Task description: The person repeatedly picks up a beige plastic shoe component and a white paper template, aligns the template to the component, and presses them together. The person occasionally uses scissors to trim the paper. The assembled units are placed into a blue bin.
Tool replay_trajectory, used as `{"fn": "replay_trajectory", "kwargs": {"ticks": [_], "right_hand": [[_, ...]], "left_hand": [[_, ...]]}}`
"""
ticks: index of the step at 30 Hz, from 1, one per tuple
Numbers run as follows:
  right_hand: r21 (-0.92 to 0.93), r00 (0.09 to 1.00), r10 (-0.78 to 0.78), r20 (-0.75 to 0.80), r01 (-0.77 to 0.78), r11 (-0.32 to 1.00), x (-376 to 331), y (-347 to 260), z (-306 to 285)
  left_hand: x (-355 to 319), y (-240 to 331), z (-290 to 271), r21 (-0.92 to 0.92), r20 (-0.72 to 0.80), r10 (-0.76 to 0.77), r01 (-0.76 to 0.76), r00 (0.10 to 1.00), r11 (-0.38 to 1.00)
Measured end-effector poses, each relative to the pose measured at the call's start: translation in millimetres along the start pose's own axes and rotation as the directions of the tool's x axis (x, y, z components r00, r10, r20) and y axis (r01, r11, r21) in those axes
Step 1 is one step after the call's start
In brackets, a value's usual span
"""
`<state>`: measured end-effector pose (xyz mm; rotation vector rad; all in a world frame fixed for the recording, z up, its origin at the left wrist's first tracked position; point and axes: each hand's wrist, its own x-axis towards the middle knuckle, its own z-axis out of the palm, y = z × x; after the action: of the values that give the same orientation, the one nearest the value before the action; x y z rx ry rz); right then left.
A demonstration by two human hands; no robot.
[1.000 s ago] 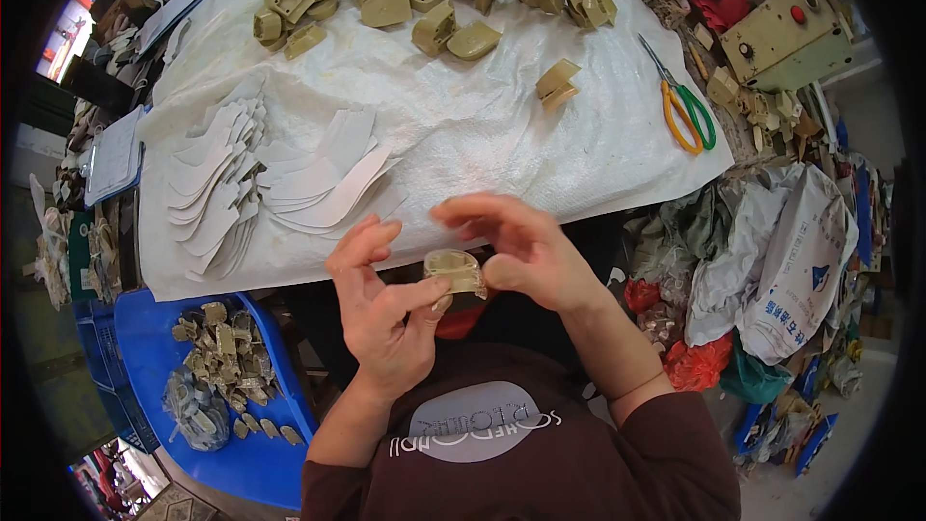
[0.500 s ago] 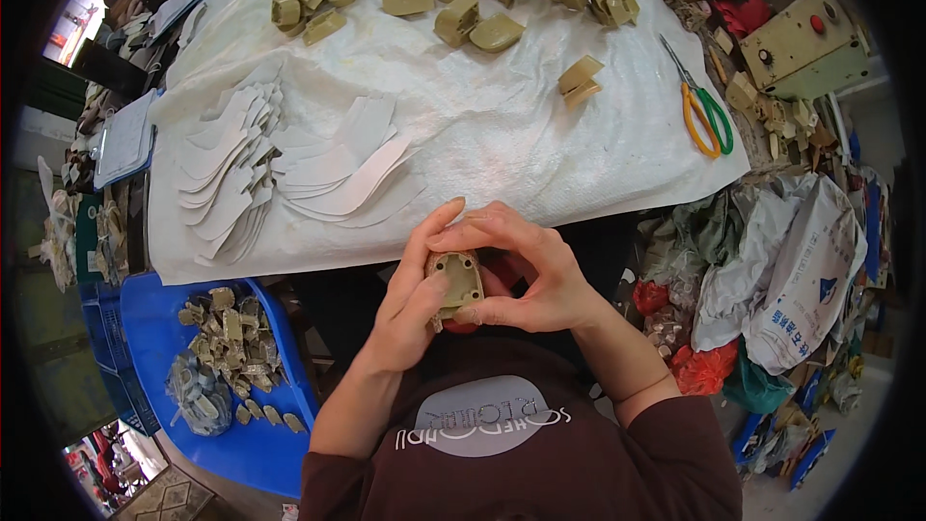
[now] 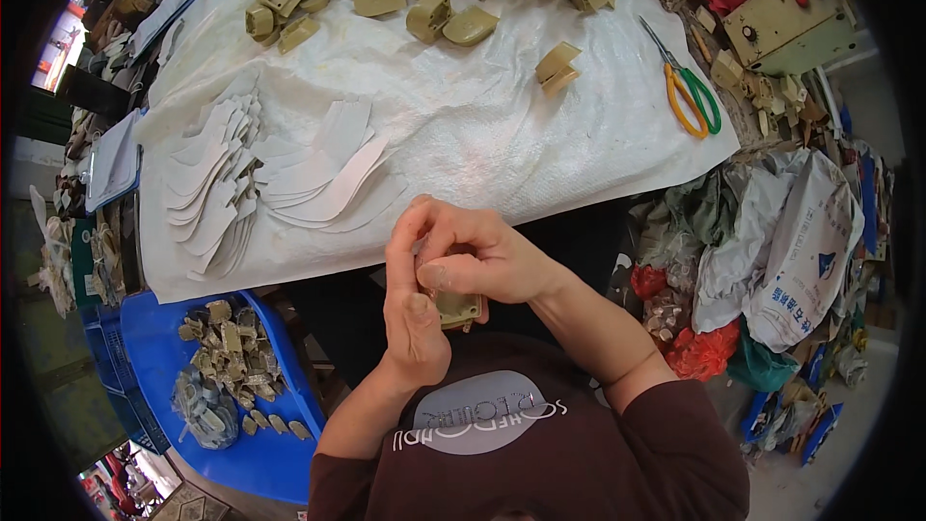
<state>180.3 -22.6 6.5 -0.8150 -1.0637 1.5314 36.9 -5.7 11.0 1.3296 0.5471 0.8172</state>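
Note:
Close to my chest, below the table's near edge, my left hand (image 3: 417,320) is wrapped around a khaki plastic shoe heel (image 3: 460,311). The heel's hollow side with screw holes faces up, and its far part is hidden under my fingers. Over that far part bends my right hand (image 3: 482,256), thumb and fingertips pressed together against the left fingers. What the right fingertips pinch cannot be made out. Beyond my hands, curved white strips (image 3: 323,174) lie fanned out on the table, with a thicker stack of strips (image 3: 212,183) to their left.
A white sheet (image 3: 463,150) covers the table. Several khaki heels (image 3: 429,14) are heaped at its far side; two pieces (image 3: 557,68) lie apart. Orange-and-green scissors (image 3: 690,101) rest at right. A blue tub (image 3: 231,468) at lower left holds small parts; plastic bags (image 3: 772,251) crowd the right.
My right hand has moved from the heel's right side across its far part, its fingers closing into a pinch. The heel is more covered now. The whole view has shifted slightly.

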Motion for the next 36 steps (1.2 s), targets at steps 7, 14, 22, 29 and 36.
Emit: {"fn": "replay_trajectory", "kwargs": {"ticks": [7, 14, 22, 29, 36], "right_hand": [[-0.385, 0.907, -0.416, -0.073, 0.359, 0.85, -9, 36, 16], [-0.261, 0.882, -0.43, -0.194, 0.376, 0.889, -10, 38, 28], [0.032, 0.96, -0.072, -0.271, 0.084, 0.996, -13, 22, 21], [-0.786, 0.951, -0.275, -0.14, 0.062, 0.615, -4, -16, 7], [-0.495, 0.894, -0.408, -0.186, 0.274, 0.825, -9, -4, 3]], "left_hand": [[1, -20, -7, 0.081, -0.238, 0.082, -0.064, 0.968, 0.995], [1, -23, -7, 0.054, -0.296, -0.006, 0.023, 0.955, 0.998], [6, -10, -9, -0.519, -0.111, -0.072, 0.004, 0.991, 0.855], [7, -6, -17, 0.415, 0.025, 0.304, -0.287, 0.952, 0.864], [-1, -1, -27, 0.331, -0.07, 0.021, 0.003, 0.997, 0.943]]}}
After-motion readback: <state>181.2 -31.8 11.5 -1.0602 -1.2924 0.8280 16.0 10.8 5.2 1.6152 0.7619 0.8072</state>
